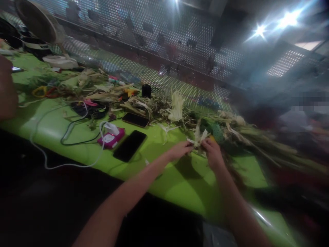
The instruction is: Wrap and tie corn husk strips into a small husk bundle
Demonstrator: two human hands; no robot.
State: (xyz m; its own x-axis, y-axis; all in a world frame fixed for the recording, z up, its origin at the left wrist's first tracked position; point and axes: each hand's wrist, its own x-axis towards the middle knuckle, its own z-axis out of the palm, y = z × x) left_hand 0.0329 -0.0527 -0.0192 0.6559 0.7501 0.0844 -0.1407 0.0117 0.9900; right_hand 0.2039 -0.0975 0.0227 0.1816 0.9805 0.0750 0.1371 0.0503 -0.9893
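Pale corn husk strips (197, 140), spread out like a small star, are held between my two hands just above the green table (164, 185). My left hand (181, 150) pinches the left side of the strips, its fingers closed. On the other side, my right hand (212, 151) grips them with bent fingers, partly turned from view. A larger upright piece of pale husk (177, 106) stands behind them in the heap. Close by my right hand lies a green mesh-like object (214, 128), partly hidden.
Two dark phones (130, 145) lie left of my hands, beside a pink tissue pack (111, 137) and a white cable (72, 166). Dried plant stalks (123, 97) line the table's back. Scissors with yellow handles (39, 91) lie far left, near another person's arm (7, 89).
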